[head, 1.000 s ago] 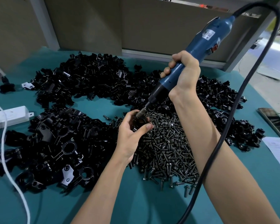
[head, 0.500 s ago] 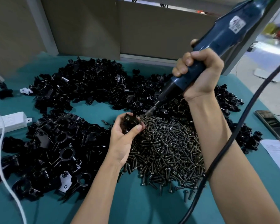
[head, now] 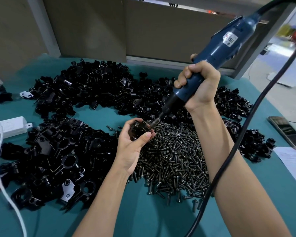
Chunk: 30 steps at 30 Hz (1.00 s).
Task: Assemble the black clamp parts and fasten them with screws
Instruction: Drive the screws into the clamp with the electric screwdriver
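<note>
The left hand (head: 133,142) curls its fingers (head: 144,136) round a clamp (head: 139,129) above the screws (head: 174,156). The right hand (head: 198,86) grips the driver (head: 217,48), its bit on the clamp.

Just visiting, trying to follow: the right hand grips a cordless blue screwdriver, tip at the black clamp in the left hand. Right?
Not quite: the screwdriver is not cordless. The head view shows a thick black cable running from its top end. The rest holds: the right hand grips the blue screwdriver, tip at the black clamp held in the left hand.
</note>
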### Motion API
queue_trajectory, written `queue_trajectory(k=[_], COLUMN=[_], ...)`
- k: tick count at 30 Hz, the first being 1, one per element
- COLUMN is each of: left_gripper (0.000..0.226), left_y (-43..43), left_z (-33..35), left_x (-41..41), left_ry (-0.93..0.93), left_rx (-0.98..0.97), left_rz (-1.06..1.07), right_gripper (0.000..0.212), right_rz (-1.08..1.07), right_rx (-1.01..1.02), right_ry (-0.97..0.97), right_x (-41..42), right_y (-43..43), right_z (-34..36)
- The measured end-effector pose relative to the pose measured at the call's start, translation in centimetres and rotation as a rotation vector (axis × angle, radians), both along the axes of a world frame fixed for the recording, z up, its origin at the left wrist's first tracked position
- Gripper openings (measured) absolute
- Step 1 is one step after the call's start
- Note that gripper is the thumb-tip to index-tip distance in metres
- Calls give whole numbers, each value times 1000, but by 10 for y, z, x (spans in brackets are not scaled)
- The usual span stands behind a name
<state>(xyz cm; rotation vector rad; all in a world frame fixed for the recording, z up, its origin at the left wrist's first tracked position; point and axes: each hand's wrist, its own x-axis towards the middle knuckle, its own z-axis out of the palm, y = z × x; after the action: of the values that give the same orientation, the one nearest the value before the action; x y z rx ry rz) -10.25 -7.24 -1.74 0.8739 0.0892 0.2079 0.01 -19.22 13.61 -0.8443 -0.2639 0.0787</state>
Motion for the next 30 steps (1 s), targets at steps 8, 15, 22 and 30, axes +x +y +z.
queue_trajectory(k=[8, 15, 22, 30], left_gripper=[42, 41, 37, 40], left_y=[6, 4, 5, 5], left_z=[1, -1, -1, 0], left_x=[-2, -3, -3, -3], left_ry=[-26, -5, -9, 0], left_rx=[33, 60, 99, 123], left_rz=[-42, -40, -10, -12], right_gripper=[20, 17, 19, 17], right_rz=[-17, -28, -38, -45], right_rx=[12, -56, -52, -57], right_ry=[32, 6, 25, 37], right_x=[1, -1, 1, 2], right_y=[3, 8, 11, 8], right_z=[-1, -2, -4, -7])
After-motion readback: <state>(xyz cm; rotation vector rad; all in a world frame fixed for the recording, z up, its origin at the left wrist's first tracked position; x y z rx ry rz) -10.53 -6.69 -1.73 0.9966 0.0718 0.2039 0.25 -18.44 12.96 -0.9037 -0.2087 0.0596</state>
